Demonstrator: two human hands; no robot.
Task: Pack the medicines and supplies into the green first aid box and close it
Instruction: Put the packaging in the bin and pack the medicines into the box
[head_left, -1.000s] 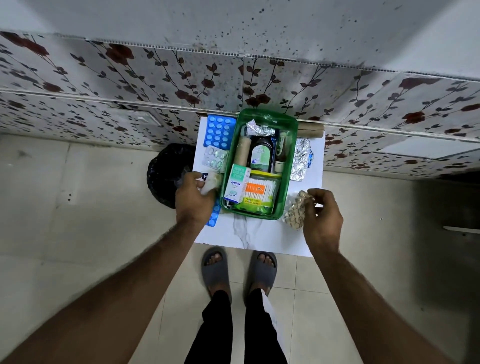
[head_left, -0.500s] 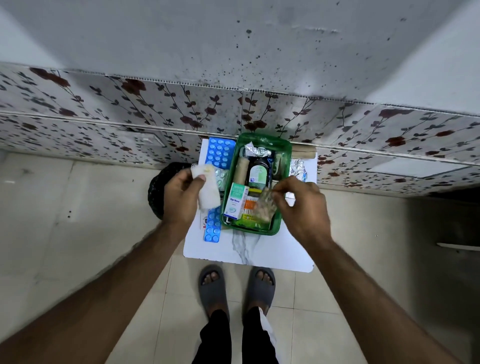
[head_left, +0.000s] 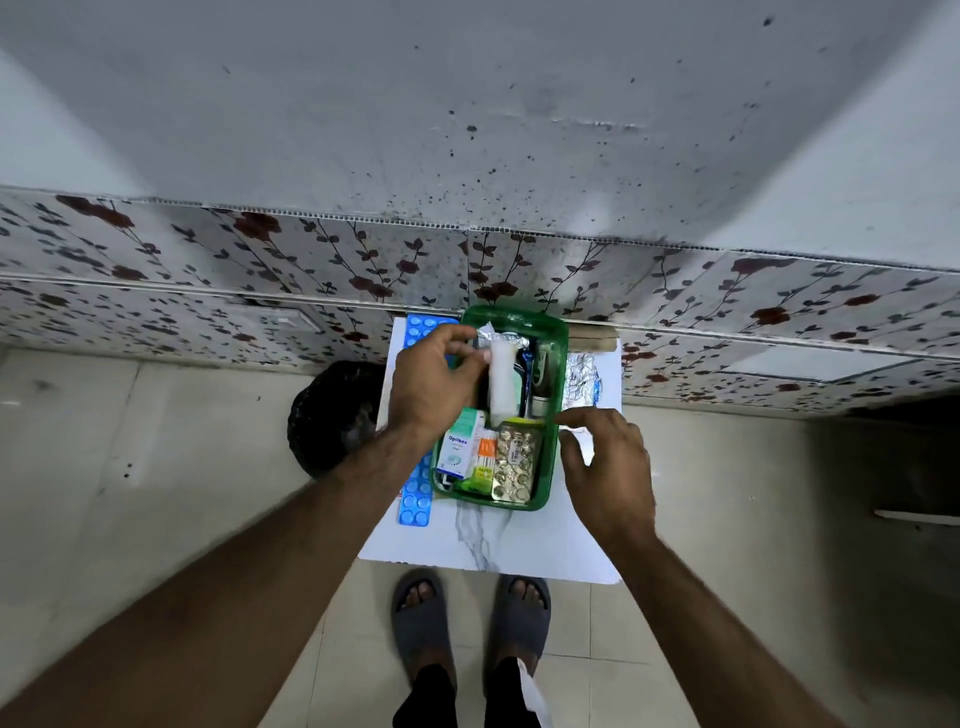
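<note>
A white table (head_left: 519, 540) stands against the wall, with the open green box (head_left: 550, 415) on its far half. The left hand (head_left: 431, 384) is over the box, fingers pinched on a white roll (head_left: 501, 382) that lies lengthwise among the bottles. The right hand (head_left: 605, 462) hovers just beside the box's right rim, fingers spread and empty. A gold blister pack (head_left: 516, 460) lies inside at the near end, beside a white carton (head_left: 457, 449). Blue blister strips (head_left: 415, 506) lie left of the box, foil packs (head_left: 581, 382) right.
</note>
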